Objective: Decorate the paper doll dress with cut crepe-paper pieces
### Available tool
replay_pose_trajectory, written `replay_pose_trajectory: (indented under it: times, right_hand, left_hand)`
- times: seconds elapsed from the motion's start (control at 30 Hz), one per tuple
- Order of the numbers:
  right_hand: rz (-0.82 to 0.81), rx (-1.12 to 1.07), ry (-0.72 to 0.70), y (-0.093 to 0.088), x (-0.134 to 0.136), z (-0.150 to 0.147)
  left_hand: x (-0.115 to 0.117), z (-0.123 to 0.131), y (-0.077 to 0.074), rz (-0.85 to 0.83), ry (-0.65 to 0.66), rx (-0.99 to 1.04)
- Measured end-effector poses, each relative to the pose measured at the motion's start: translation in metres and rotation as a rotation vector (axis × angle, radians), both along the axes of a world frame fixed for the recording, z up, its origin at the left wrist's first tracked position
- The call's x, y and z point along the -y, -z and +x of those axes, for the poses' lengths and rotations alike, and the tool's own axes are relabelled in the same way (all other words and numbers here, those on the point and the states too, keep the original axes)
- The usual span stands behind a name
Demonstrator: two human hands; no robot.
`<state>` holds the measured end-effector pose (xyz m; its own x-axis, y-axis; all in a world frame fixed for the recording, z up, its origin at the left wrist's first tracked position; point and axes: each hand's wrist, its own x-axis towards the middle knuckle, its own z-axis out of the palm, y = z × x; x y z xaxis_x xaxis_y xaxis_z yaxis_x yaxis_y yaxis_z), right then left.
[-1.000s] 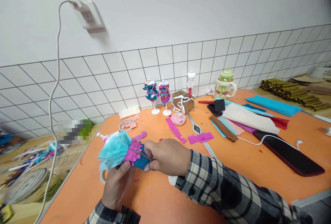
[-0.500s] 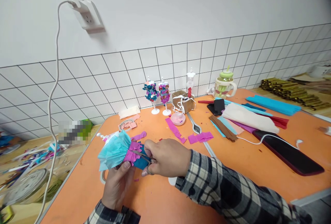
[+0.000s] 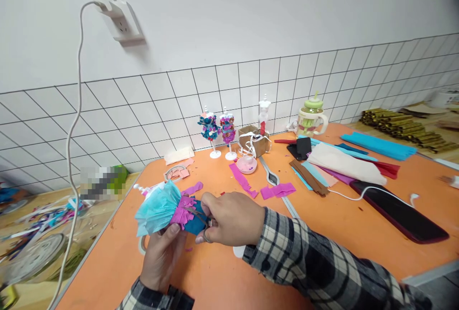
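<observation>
My left hand (image 3: 162,256) grips from below a small paper-dressed figure (image 3: 163,209) with a light blue crepe skirt, a magenta fringed band and a dark blue part. My right hand (image 3: 233,218) is closed on small scissors (image 3: 198,216), whose blades are opened at the magenta fringe. Both hands hover just above the orange table (image 3: 222,276), near its front left corner.
Two decorated mannequin figures (image 3: 218,128), a bare white one (image 3: 264,109), a small box (image 3: 254,142), a cup (image 3: 311,118), magenta scraps (image 3: 278,189), stacked crepe sheets (image 3: 344,161) and a dark phone (image 3: 398,210) with cable lie farther back and right. A wall socket's cable (image 3: 73,133) hangs left.
The scissors' blades have opened and shifted slightly along the magenta fringe. Both hands and the figure stay in nearly the same spot.
</observation>
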<state>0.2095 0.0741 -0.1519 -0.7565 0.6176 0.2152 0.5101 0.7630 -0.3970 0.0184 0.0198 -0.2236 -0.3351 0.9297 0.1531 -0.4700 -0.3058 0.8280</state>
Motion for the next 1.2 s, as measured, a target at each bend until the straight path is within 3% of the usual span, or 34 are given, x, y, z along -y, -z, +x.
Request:
replay_pose_trajectory:
  times: [0.3, 0.5, 1.2]
  right_hand:
    - [0.038, 0.008, -0.036, -0.0011, -0.0032, 0.0009]
    - [-0.038, 0.006, 0.003, -0.0008, -0.0007, -0.0001]
    - [-0.016, 0.004, -0.036, 0.0007, -0.0021, -0.0001]
  left_hand:
    - [0.0016, 0.0043, -0.0079, -0.014, -0.017, -0.001]
    - [0.0005, 0.0037, -0.0071, -0.018, -0.011, 0.01]
    - [-0.0002, 0.0033, -0.0059, -0.024, -0.025, -0.011]
